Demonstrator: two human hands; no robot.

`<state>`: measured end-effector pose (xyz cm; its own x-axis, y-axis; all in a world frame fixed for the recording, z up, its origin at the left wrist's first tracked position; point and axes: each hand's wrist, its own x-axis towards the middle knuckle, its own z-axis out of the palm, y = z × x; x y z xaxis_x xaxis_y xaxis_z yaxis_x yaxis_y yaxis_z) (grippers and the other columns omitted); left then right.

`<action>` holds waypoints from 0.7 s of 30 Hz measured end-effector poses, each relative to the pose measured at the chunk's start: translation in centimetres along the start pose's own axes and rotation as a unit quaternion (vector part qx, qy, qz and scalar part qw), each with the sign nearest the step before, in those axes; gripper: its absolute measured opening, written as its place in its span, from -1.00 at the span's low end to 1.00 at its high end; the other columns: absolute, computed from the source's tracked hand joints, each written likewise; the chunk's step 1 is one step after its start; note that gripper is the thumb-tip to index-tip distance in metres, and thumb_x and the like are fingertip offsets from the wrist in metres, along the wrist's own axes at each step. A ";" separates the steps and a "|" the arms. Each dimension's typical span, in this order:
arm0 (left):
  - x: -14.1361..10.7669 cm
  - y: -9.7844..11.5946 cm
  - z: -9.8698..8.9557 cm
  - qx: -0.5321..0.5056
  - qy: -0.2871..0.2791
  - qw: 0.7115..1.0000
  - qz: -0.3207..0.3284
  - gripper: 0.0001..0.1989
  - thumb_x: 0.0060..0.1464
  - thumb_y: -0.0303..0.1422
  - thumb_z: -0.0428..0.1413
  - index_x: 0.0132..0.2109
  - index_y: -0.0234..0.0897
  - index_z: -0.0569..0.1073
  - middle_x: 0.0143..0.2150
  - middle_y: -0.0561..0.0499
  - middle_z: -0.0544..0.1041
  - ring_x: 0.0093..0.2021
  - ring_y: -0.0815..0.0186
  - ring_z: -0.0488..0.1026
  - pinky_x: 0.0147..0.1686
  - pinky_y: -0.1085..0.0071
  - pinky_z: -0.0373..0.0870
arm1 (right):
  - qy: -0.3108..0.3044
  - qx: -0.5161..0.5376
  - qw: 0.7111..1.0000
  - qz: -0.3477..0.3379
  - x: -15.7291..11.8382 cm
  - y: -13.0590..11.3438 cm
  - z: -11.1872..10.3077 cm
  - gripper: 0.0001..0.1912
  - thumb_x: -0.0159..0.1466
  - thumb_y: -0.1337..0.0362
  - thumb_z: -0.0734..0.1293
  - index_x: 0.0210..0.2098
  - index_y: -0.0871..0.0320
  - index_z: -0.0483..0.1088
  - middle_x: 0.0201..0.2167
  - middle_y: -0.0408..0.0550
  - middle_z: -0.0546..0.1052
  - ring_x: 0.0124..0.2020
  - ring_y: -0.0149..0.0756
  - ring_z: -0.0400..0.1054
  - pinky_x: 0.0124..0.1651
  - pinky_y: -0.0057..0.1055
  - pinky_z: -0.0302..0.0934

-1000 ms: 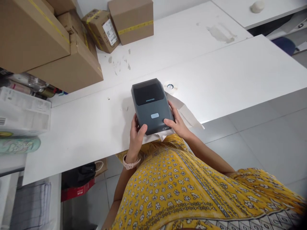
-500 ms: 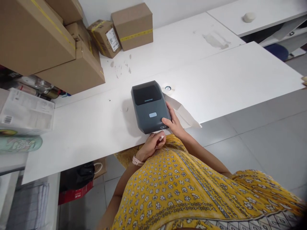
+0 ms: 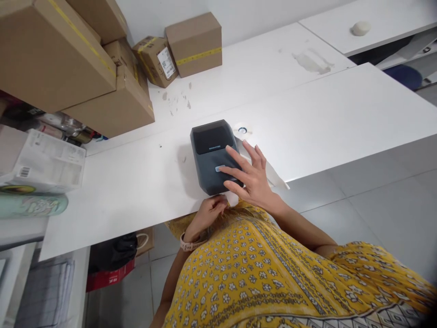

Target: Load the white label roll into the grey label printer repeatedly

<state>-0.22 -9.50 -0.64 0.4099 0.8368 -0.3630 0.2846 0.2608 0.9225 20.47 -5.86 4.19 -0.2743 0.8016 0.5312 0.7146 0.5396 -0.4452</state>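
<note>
A dark grey label printer (image 3: 213,180) stands near the table's front edge, with a black window in its top and a pale oblong button (image 3: 218,169). Over it my right hand (image 3: 251,180) is spread open, one fingertip at the button. My left hand (image 3: 209,213), with a pink band at the wrist, is closed just in front of the printer's near end. What its fingers hold, if anything, is hidden. Beside them shows a bit of white paper (image 3: 232,199). Behind my right hand a white paper strip (image 3: 276,176) reaches the table edge.
A small roll (image 3: 242,130) lies right of the printer on the white table (image 3: 136,182). Cardboard boxes (image 3: 194,43) stand at the back left. A clear plastic box (image 3: 56,157) and a green bottle (image 3: 34,206) are at the left.
My right hand has left the printer's right side and moved onto its top, fingers spread, a fingertip at the button. My left hand has shifted slightly down and left, still closed.
</note>
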 end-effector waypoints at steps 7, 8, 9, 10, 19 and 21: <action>-2.4 -1.3 -5.0 -0.042 0.213 0.976 -0.005 -0.64 0.21 -0.02 0.19 -0.28 -0.25 0.52 -0.50 0.13 0.42 -0.55 0.44 0.27 -0.53 0.48 0.23 | -0.063 -0.020 0.998 0.002 1.7 0.1 1.1 -0.69 0.53 0.01 0.19 -0.04 -0.07 0.53 0.38 -0.23 0.45 0.57 0.01 -0.04 0.60 0.27 -0.39; -2.1 -1.0 -5.0 -0.042 0.258 0.965 0.022 -0.65 0.20 -0.02 0.21 -0.25 -0.24 0.54 -0.46 0.10 0.47 -0.51 0.42 0.34 -0.50 0.48 0.29 | -0.069 -0.006 0.998 0.000 1.8 0.2 1.1 -0.67 0.54 0.00 0.18 -0.07 -0.06 0.53 0.36 -0.22 0.47 0.57 0.01 -0.04 0.59 0.29 -0.41; -1.6 -0.5 -4.8 -0.042 0.296 0.953 0.053 -0.65 0.21 -0.02 0.21 -0.19 -0.24 0.56 -0.36 0.05 0.55 -0.41 0.38 0.45 -0.42 0.46 0.38 | -0.075 0.010 0.997 0.002 1.9 0.5 1.1 -0.66 0.54 -0.01 0.18 -0.08 -0.05 0.54 0.36 -0.21 0.47 0.58 0.01 -0.06 0.59 0.30 -0.42; -1.2 0.0 -4.4 -0.042 0.324 0.941 0.086 -0.64 0.24 -0.01 0.19 -0.08 -0.22 0.58 -0.21 -0.02 0.63 -0.25 0.31 0.55 -0.29 0.42 0.48 | -0.079 0.028 0.996 0.008 1.8 0.7 1.0 -0.66 0.54 -0.01 0.17 -0.06 -0.06 0.54 0.39 -0.21 0.43 0.59 0.00 -0.09 0.58 0.31 -0.41; 1.0 3.6 -2.2 -0.083 0.307 0.917 0.242 -0.38 0.41 0.08 -0.11 0.44 -0.06 0.32 0.55 -0.04 0.25 0.56 0.11 0.13 0.51 0.12 0.12 | -0.015 0.204 0.978 0.043 -0.1 1.8 -0.9 -0.30 0.50 -0.19 0.09 0.55 -0.25 -0.13 0.62 -0.10 -0.08 0.61 0.02 -0.17 0.55 0.24 -0.09; 1.9 4.6 -3.5 -0.085 0.318 0.906 0.265 -0.36 0.40 0.11 -0.13 0.41 -0.08 0.35 0.48 -0.07 0.35 0.51 0.10 0.23 0.49 0.09 0.16 | -0.008 0.201 0.980 0.010 1.9 1.8 -1.4 -0.24 0.48 -0.25 0.06 0.56 -0.22 -0.19 0.62 -0.07 -0.10 0.61 0.06 -0.19 0.56 0.24 -0.13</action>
<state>-1.17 -5.03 3.36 -0.1476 0.9604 0.2364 0.0337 -0.2340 0.9717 22.17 -3.68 5.43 -0.2752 0.8146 0.5105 0.4095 0.5798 -0.7044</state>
